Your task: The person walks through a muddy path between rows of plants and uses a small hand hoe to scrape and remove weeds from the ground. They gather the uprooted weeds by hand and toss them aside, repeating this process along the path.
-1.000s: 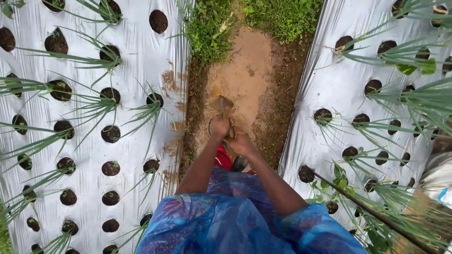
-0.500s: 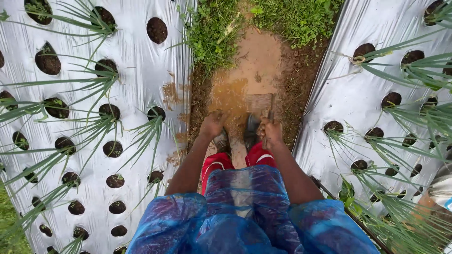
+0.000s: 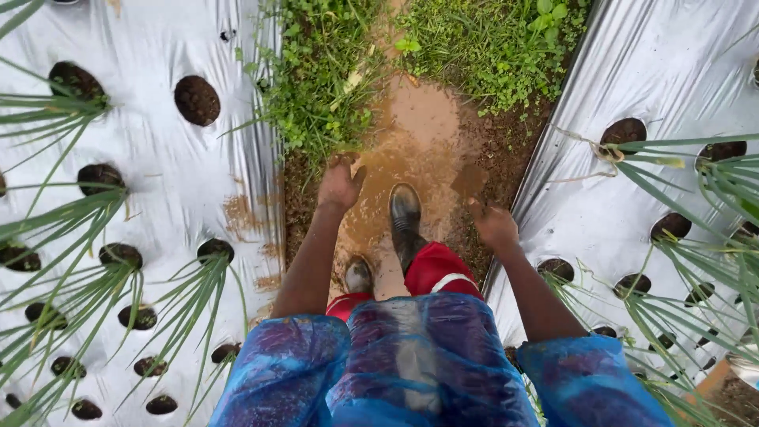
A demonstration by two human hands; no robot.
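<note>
My right hand (image 3: 494,227) is curled behind a flat muddy blade (image 3: 470,180) over the wet furrow (image 3: 419,119), but blur hides whether my fingers actually clamp it. I judge it stiff, light and mud-slick, best gripped firmly round the handle. My left hand (image 3: 338,187) hangs loosely curled and empty.

Blue raincoat (image 3: 427,364) — red trousers (image 3: 433,269), silver sheeting (image 3: 664,71)

Left hand (image 3: 338,186) loosely curled, empty; right hand (image 3: 494,225) likewise; arms outstretched.

A muddy furrow (image 3: 411,142) with weeds (image 3: 316,71) runs between 2 silver mulch sheets (image 3: 158,158) under daylight.
</note>
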